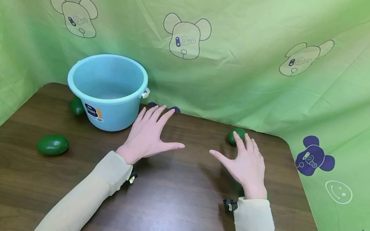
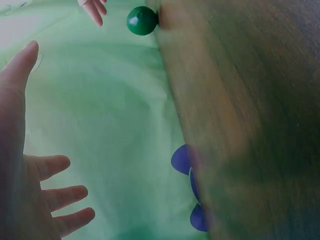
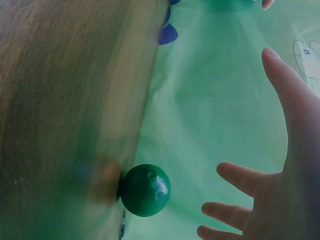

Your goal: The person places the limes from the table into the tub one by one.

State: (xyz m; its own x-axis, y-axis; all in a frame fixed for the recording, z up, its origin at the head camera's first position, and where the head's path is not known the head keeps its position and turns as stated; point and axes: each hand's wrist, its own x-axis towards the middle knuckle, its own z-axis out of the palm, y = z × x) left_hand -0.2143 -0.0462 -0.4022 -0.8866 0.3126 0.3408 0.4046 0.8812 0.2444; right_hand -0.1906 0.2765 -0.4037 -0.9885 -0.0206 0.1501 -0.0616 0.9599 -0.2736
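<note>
My left hand [image 1: 146, 135] hovers over the table, fingers spread and thumb out, holding nothing. Just beside it stands a light blue bucket [image 1: 120, 115] with a label and a white handle fitting. My right hand [image 1: 247, 167] is likewise spread and holds nothing; its fingertips overlap a glossy green avocado-shaped fruit [image 1: 236, 135] in the head view. In the right wrist view that green fruit [image 3: 146, 190] lies apart from the fingers. A sliver of something green [image 1: 268, 195] shows behind the right wrist, mostly hidden.
Another green fruit [image 1: 53, 145] lies on the left of the brown wooden table [image 1: 169, 211]. A further green fruit [image 1: 77, 106] is partly hidden behind the bucket. A green cloth [image 1: 226, 85] printed with bear heads hangs round the back and sides.
</note>
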